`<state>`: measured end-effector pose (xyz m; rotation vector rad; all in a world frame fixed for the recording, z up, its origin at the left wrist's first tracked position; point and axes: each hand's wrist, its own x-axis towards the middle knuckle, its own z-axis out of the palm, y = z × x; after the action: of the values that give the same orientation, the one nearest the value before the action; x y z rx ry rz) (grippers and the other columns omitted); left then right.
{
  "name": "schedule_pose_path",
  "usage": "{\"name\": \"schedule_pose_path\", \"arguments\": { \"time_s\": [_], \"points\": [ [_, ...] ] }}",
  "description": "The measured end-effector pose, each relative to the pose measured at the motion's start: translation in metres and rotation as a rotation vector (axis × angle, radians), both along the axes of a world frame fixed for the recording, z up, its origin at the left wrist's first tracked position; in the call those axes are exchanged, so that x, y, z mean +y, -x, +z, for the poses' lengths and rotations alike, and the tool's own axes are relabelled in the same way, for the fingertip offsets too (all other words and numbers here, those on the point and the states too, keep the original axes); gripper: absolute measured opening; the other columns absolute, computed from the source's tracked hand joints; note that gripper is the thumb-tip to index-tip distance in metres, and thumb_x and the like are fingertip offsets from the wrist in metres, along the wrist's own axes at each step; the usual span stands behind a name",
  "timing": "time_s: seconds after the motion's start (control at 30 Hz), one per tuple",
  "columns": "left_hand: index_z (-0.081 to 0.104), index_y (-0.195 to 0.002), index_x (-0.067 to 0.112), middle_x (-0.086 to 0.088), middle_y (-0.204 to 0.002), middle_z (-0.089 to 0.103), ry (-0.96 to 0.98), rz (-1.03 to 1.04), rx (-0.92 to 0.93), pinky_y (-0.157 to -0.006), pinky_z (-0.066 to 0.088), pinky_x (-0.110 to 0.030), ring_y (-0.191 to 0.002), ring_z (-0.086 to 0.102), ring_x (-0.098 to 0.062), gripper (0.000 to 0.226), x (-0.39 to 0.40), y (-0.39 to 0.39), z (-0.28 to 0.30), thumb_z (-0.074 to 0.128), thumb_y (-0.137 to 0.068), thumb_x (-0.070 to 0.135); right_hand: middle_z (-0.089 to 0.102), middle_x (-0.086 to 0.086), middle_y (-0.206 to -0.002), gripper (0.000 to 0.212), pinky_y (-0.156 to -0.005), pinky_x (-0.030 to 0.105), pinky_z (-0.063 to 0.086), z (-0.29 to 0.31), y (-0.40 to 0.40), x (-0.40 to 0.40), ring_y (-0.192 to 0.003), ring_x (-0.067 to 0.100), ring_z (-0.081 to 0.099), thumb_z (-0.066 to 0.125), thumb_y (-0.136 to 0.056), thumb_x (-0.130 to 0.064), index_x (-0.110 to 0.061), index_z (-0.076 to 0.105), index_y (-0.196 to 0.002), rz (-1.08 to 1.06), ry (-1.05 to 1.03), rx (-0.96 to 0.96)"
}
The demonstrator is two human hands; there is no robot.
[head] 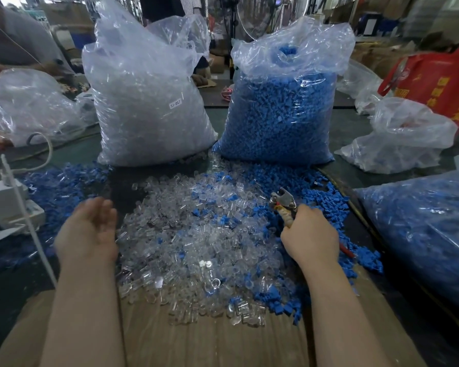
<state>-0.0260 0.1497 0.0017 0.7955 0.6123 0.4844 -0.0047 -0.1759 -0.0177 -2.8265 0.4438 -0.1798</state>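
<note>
One tool in hand: pliers (282, 201), held in the right grip (310, 234), fingers clenched round the handles. The metal head points up and away from the person, tilted a little left, above the right side of the heap. A red handle tip shows behind the wrist. Head too small to tell whether it is parted.

Left grip (88, 229) released: fingers loose, slightly curved, palm facing right, blurred. It hovers at the left edge of the heap, well apart from the pliers.

Between the two grips is a heap of clear caps (186, 234), with blue caps (289, 178) mixed in, thicker to the right and on the far side. More blue ones are scattered left across the dark tabletop (355, 123). The near edge of the heap lies on cardboard (210, 340), which covers the tabletop nearest the person.

Behind the heap, two tall bags stand upright side by side:
- clear bag (143, 75), full of clear caps, with a white label (175, 104) reading SJ-017;
- blue bag (278, 109), full of blue caps, top open.

Near right is a third bag (429, 234) of blue parts, partly out of frame. Beyond it are crumpled bags (403, 136), then a red bag (435, 80) with yellow characters.

Left side has another crumpled bag (24, 107), a white power strip (6, 197), a white cable (48, 152) looping past it, and a thin white strip (27, 218) slanting across.
</note>
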Motion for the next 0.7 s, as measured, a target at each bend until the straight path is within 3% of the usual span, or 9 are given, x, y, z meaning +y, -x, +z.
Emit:
{"name": "schedule_pose_path", "arguments": {
  "time_s": [0.1, 0.2, 0.27, 0.33, 0.43, 0.47, 0.53, 0.7],
  "points": [
    [0.067, -0.105, 0.029, 0.005, -0.109, 0.069, -0.563, -0.251, 0.157, -0.080, 0.048, -0.026, -0.092, 0.063, -0.006, 0.017, -0.050, -0.013, 0.024, 0.068, -0.090, 0.023, 0.054, 0.010, -0.114, 0.028, -0.069, 0.035, 0.037, -0.001, -0.002, 0.002, -0.091, 0.030, 0.059, 0.058, -0.093, -0.031, -0.014, 0.050, -0.114, 0.015, 0.010, 0.050],
    [0.057, -0.128, 0.031, 0.006, -0.120, 0.059, -1.006, -0.692, 0.263, -0.090, 0.045, -0.037, -0.094, 0.054, -0.008, 0.049, -0.079, -0.013, 0.022, 0.069, -0.083, 0.047, 0.051, 0.006, -0.102, 0.020, -0.068, 0.035, 0.036, -0.001, -0.004, 0.004, -0.080, 0.027, 0.050, 0.057, -0.093, -0.030, -0.017, 0.044, -0.101, 0.037, 0.014, 0.067],
    [0.049, -0.138, 0.032, 0.002, -0.133, 0.054, -1.170, -0.959, 0.341, -0.099, 0.042, -0.041, -0.102, 0.049, -0.011, 0.073, -0.090, -0.010, 0.023, 0.071, -0.074, 0.056, 0.048, 0.004, -0.094, 0.019, -0.067, 0.034, 0.035, -0.002, -0.004, 0.004, -0.075, 0.025, 0.045, 0.057, -0.092, -0.028, -0.017, 0.042, -0.095, 0.044, 0.004, 0.056],
    [0.050, -0.137, 0.033, 0.004, -0.142, 0.049, -1.213, -1.115, 0.346, -0.106, 0.037, -0.040, -0.108, 0.046, -0.010, 0.076, -0.102, -0.010, 0.024, 0.077, -0.069, 0.053, 0.048, 0.004, -0.092, 0.017, -0.066, 0.034, 0.035, -0.002, -0.005, 0.004, -0.074, 0.025, 0.045, 0.057, -0.090, -0.025, -0.017, 0.043, -0.093, 0.049, -0.003, 0.039],
    [0.057, -0.126, 0.037, 0.015, -0.124, 0.053, -1.389, -1.109, 0.310, -0.100, 0.042, -0.032, -0.101, 0.051, -0.005, 0.055, -0.108, -0.012, 0.021, 0.081, -0.076, 0.036, 0.048, 0.003, -0.089, 0.015, -0.064, 0.033, 0.034, -0.002, -0.006, 0.005, -0.073, 0.025, 0.045, 0.057, -0.089, -0.023, -0.016, 0.044, -0.092, 0.051, -0.015, 0.032],
    [0.060, -0.118, 0.038, 0.018, -0.113, 0.054, -1.446, -1.061, 0.311, -0.089, 0.045, -0.024, -0.093, 0.054, -0.002, 0.046, -0.110, -0.013, 0.021, 0.080, -0.078, 0.034, 0.049, 0.004, -0.088, 0.015, -0.063, 0.033, 0.033, -0.002, -0.006, 0.005, -0.073, 0.025, 0.045, 0.057, -0.089, -0.024, -0.016, 0.044, -0.091, 0.051, -0.021, 0.030],
    [0.064, -0.102, 0.040, 0.022, -0.093, 0.056, -1.512, -0.962, 0.307, -0.064, 0.038, -0.013, -0.077, 0.053, 0.007, 0.028, -0.113, -0.015, 0.019, 0.079, -0.080, 0.032, 0.049, 0.004, -0.088, 0.014, -0.062, 0.033, 0.033, -0.003, -0.006, 0.005, -0.072, 0.025, 0.045, 0.057, -0.089, -0.023, -0.016, 0.044, -0.090, 0.052, -0.026, 0.025],
    [0.066, -0.089, 0.036, 0.022, -0.079, 0.050, -1.624, -0.818, 0.335, -0.053, 0.035, -0.016, -0.067, 0.052, 0.005, 0.013, -0.119, -0.018, 0.014, 0.075, -0.084, 0.028, 0.049, 0.003, -0.090, 0.015, -0.065, 0.033, 0.035, -0.004, -0.006, 0.007, -0.074, 0.025, 0.047, 0.057, -0.089, -0.026, -0.016, 0.046, -0.093, 0.067, -0.028, 0.005]
  ]
}}
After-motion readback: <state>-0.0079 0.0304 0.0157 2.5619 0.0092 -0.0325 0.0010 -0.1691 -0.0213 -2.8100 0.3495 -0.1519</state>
